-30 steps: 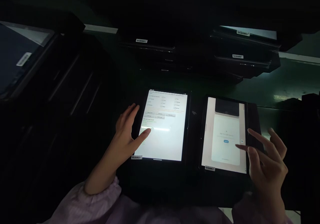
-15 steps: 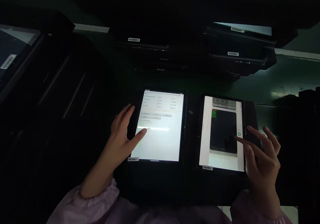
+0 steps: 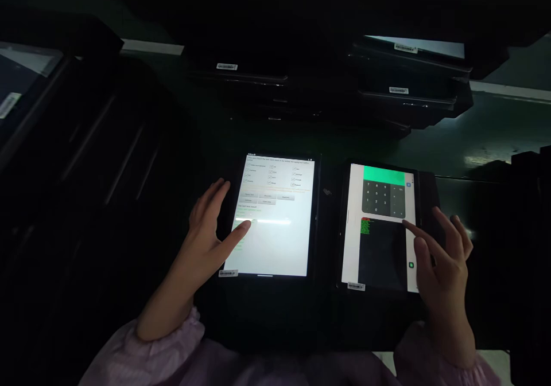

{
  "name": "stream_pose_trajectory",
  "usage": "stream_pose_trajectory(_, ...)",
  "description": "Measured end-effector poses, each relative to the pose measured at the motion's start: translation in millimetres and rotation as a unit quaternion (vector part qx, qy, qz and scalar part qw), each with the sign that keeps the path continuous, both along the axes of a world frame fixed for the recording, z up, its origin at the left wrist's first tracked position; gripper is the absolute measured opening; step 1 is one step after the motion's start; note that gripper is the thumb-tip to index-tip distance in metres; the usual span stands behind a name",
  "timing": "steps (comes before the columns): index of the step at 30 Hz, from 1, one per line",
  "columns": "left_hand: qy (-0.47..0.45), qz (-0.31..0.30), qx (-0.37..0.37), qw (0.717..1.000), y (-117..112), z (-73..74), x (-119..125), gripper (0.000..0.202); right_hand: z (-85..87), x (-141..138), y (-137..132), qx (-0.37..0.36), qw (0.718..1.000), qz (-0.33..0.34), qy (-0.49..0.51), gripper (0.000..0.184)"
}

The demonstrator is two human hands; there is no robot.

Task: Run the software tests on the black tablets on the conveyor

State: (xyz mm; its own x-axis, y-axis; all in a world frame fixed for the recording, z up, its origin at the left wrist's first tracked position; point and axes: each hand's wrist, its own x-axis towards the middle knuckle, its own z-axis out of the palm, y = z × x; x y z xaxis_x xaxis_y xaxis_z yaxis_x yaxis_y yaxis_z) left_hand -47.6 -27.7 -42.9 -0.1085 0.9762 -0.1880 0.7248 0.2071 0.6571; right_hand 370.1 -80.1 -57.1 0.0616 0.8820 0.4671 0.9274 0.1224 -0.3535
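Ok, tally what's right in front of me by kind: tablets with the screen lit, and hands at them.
Lit tablets: 2, the left tablet and the right tablet
Hands: 2, the left hand and the right hand, one at each tablet
Total: 4

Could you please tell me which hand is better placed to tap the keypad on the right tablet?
The right hand, probably: its forefinger sits by the right tablet's screen edge just below the keypad, while the left hand is thumb-down on the left tablet.
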Motion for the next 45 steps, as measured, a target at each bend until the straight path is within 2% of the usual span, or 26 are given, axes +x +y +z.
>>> stream_pose_trajectory(4,-0.009,0.006,0.004,1.0,0,1.3,0,0.088,-1.3,-1,3,0.008,1.0,0.003,0.004,0.035)
stream_pose_trajectory(9,-0.028,0.008,0.008,1.0,-1,2.8,1,0.089,8.4,-5,-1,0.032,0.999,0.033,0.011,0.029)
stream_pose_trajectory(14,-0.043,0.011,0.012,0.999,-2,2.4,0,0.087,14.2,-9,-3,0.031,0.999,0.043,0.008,0.031)
stream_pose_trajectory(20,-0.043,0.006,0.019,0.999,-2,-0.1,0,0.085,12.6,-11,-5,0.013,0.998,0.063,-0.005,0.027)
stream_pose_trajectory(25,-0.046,-0.006,0.02,0.999,-5,4.5,2,0.082,17.3,-14,-8,0.017,0.997,0.069,0.001,0.026)
stream_pose_trajectory(29,-0.088,-0.002,0.006,0.996,-7,8.1,1,0.074,24.8,-44,-6,0.037,0.991,0.127,0.008,0.035)
stream_pose_trajectory(36,-0.259,0.036,0.049,0.964,-13,9.0,-10,0.067,31.4,-143,-10,-0.063,0.942,0.329,-0.009,0.023)
stream_pose_trajectory(38,-0.286,0.053,0.066,0.954,-15,9.0,-16,0.063,32.4,-159,-12,-0.074,0.935,0.347,-0.009,0.024)
stream_pose_trajectory(41,-0.312,0.085,0.086,0.942,-18,8.1,-25,0.058,32.4,-169,-11,-0.075,0.932,0.354,-0.01,0.022)
stream_pose_trajectory(45,-0.334,0.129,0.1,0.928,-22,7.7,-30,0.053,29.5,-168,-4,-0.073,0.947,0.312,-0.024,0.022)
